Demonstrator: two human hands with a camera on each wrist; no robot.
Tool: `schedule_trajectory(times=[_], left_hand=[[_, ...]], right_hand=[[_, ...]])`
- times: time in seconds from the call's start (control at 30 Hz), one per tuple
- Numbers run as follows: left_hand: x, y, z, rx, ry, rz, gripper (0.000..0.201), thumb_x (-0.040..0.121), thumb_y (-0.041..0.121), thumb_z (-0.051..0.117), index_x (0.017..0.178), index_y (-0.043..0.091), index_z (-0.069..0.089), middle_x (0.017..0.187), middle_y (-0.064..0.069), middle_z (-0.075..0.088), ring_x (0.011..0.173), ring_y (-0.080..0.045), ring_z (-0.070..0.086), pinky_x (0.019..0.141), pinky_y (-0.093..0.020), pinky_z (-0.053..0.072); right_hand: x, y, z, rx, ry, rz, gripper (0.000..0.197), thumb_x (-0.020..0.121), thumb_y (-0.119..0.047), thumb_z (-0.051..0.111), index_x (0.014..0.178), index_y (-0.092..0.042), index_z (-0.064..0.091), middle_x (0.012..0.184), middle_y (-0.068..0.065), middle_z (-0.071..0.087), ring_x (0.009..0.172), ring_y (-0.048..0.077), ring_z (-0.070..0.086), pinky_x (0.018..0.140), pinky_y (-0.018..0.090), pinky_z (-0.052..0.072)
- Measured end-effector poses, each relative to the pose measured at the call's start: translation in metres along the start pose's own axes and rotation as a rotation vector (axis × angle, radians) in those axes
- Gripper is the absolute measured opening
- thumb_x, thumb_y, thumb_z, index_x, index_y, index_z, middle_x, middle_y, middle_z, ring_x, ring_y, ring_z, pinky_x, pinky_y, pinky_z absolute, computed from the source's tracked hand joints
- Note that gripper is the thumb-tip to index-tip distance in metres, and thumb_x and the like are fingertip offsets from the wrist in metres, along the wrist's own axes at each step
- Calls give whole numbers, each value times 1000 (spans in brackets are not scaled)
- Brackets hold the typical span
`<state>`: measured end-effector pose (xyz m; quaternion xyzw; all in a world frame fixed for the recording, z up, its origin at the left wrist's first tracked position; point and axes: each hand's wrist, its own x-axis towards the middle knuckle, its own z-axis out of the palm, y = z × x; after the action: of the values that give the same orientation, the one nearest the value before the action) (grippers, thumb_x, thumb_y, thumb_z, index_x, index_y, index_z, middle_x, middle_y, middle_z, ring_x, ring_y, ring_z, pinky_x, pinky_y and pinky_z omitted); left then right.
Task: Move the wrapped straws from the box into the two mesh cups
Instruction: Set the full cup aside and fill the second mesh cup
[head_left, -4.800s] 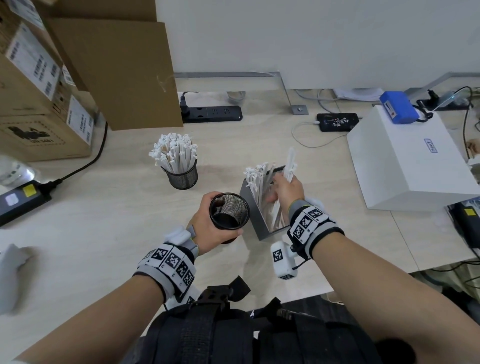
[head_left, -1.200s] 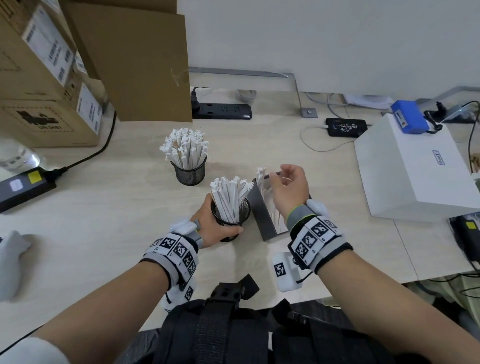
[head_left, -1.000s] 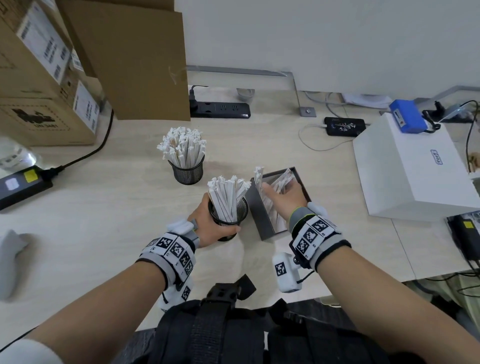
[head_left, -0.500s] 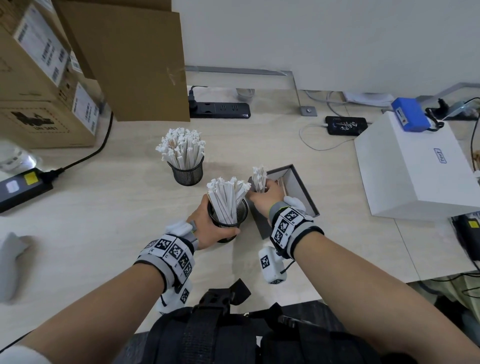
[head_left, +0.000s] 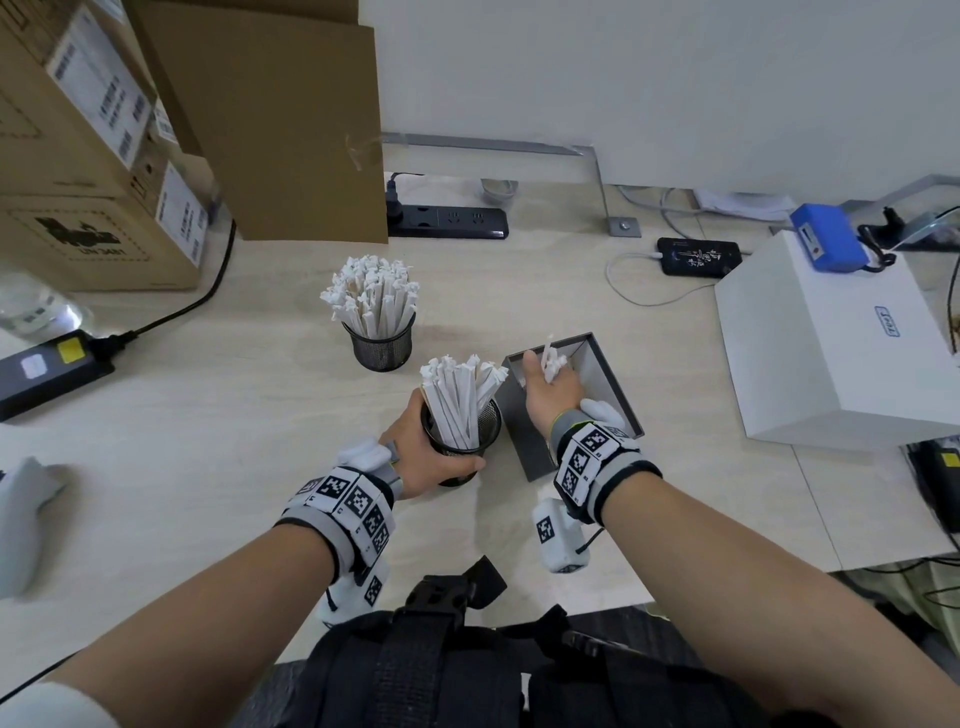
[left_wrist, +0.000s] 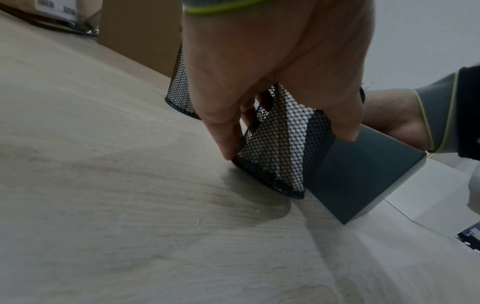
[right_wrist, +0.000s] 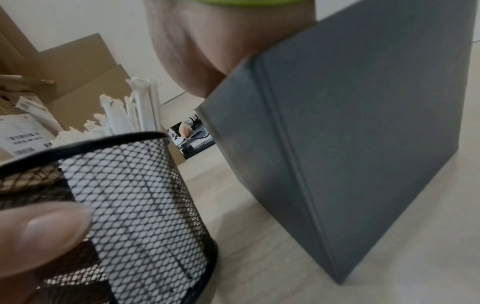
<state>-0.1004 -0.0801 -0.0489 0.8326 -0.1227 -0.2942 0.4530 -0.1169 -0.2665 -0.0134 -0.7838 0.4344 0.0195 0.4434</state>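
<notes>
My left hand grips the near black mesh cup, which is partly filled with wrapped straws. In the left wrist view my fingers wrap the near cup. The far mesh cup stands packed with straws. The grey box stands right beside the near cup. My right hand is down inside it, gripping a few straws whose tips poke up. In the right wrist view the box wall hides my fingers.
Cardboard boxes and a cardboard sheet stand at the back left. A black power strip lies behind the cups. A white case with a blue device sits to the right of the box.
The near cup went from empty to partly filled with straws. In the last second my right hand dipped into the box and closed round the few straws there. My left hand stayed on the cup.
</notes>
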Motion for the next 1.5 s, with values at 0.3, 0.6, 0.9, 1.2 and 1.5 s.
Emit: schedule_trajectory(times=[0.3, 0.6, 0.9, 1.2, 1.5], left_hand=[[1, 4, -1, 2, -12, -14, 100, 59, 43, 88, 139, 27, 31, 120, 12, 55, 105, -11, 53, 88, -26, 41], [0, 7, 4, -6, -5, 5, 97, 59, 40, 89, 137, 24, 33, 115, 11, 57, 103, -14, 57, 84, -25, 42], [-2, 6, 5, -52, -17, 47, 95, 59, 42, 87, 135, 24, 33, 122, 9, 56, 110, -11, 56, 88, -29, 47], [-1, 2, 8, -71, -15, 53, 99, 58, 44, 87, 137, 24, 30, 126, 8, 55, 112, -11, 57, 88, -28, 50], [-2, 9, -6, -224, 126, 70, 92, 55, 45, 86, 134, 28, 42, 115, 20, 62, 108, 2, 60, 88, -18, 49]], right_hand=[[0, -19, -36, 331, 190, -2, 56, 95, -48, 48, 67, -2, 65, 62, 2, 67, 54, 13, 57, 62, 24, 44], [-34, -79, -49, 811, 187, -166, 35, 93, -37, 60, 71, -19, 41, 54, 5, 38, 46, 18, 39, 55, 31, 50], [-61, -47, 4, 462, -66, -317, 28, 82, -29, 75, 71, -14, 55, 66, 8, 63, 55, 11, 61, 61, 31, 54], [-60, -28, 3, -70, -73, -714, 43, 90, -27, 65, 130, -14, 55, 134, 2, 55, 131, 18, 42, 107, 22, 26], [-53, -16, 4, -27, -32, -714, 56, 93, -44, 49, 139, -13, 45, 148, 6, 42, 138, 17, 34, 112, 28, 25]])
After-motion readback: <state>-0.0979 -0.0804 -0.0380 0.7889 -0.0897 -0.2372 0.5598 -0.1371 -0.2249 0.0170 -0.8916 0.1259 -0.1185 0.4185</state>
